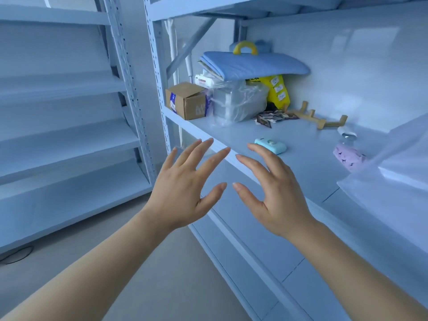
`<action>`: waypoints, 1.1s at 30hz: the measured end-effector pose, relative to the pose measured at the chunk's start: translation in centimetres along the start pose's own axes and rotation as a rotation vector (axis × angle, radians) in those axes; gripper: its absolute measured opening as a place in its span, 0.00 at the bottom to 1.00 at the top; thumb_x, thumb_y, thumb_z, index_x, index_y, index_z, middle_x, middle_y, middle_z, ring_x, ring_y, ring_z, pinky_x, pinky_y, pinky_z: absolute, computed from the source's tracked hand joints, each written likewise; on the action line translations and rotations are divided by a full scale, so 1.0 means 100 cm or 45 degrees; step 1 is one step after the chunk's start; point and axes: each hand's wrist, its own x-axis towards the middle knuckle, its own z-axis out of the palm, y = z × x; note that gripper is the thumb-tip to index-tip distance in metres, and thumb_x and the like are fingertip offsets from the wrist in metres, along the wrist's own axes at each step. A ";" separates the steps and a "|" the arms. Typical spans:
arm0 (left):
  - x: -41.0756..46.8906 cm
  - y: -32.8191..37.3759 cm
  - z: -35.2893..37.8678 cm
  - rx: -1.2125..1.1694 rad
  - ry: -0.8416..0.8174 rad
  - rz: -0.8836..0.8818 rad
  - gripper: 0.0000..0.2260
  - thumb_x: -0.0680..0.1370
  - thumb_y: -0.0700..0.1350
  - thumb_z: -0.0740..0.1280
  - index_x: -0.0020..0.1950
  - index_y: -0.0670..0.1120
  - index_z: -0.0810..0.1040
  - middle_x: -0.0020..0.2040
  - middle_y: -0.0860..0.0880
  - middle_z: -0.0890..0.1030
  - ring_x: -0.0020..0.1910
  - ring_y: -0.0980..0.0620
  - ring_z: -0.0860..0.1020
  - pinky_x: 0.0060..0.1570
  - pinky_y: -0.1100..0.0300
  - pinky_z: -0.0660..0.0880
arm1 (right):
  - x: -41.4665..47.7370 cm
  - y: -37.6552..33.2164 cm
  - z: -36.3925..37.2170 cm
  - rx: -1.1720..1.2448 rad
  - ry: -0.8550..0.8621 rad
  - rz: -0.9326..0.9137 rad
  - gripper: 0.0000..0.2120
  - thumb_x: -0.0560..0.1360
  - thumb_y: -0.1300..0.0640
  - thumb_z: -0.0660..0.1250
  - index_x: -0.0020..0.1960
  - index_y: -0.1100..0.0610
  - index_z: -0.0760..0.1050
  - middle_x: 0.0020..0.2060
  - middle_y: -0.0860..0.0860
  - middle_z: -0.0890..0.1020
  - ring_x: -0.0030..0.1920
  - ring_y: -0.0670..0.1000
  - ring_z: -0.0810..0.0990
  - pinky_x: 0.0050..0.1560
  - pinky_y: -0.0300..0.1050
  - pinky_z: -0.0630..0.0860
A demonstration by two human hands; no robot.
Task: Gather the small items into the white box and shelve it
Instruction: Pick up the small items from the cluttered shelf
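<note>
My left hand [185,186] and my right hand [273,191] are both raised in front of the shelf edge, fingers spread, holding nothing. Just beyond my right fingertips a small light-blue gadget [271,145] lies on the shelf board [301,163]. Further right sit a purple patterned pouch [349,157] and a small silver-and-white item [346,133]. Dark sachets [273,117] and a wooden rack [317,117] lie toward the back. A translucent white box [393,181] fills the right edge of the shelf, only partly in view.
At the back left of the shelf stand a cardboard box [187,100], a plastic-wrapped container [238,100], a yellow bag [278,90] and a folded blue mat [254,64] with a yellow handle. White metal shelving [69,140] stands to the left. Grey floor lies below.
</note>
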 end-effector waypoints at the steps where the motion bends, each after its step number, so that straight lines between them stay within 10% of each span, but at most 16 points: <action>1: 0.018 -0.003 0.009 -0.003 0.000 0.026 0.25 0.77 0.60 0.51 0.73 0.56 0.57 0.73 0.48 0.62 0.72 0.48 0.58 0.68 0.41 0.56 | 0.010 0.013 0.003 -0.010 0.006 0.015 0.23 0.75 0.43 0.56 0.64 0.54 0.70 0.66 0.54 0.70 0.66 0.52 0.67 0.62 0.50 0.66; 33: 0.322 -0.045 0.236 -0.507 -0.192 0.773 0.27 0.75 0.63 0.52 0.73 0.57 0.58 0.74 0.50 0.61 0.72 0.48 0.58 0.67 0.41 0.60 | 0.115 0.247 0.069 -0.571 0.192 0.676 0.23 0.74 0.43 0.58 0.63 0.55 0.71 0.66 0.54 0.70 0.63 0.54 0.71 0.57 0.50 0.69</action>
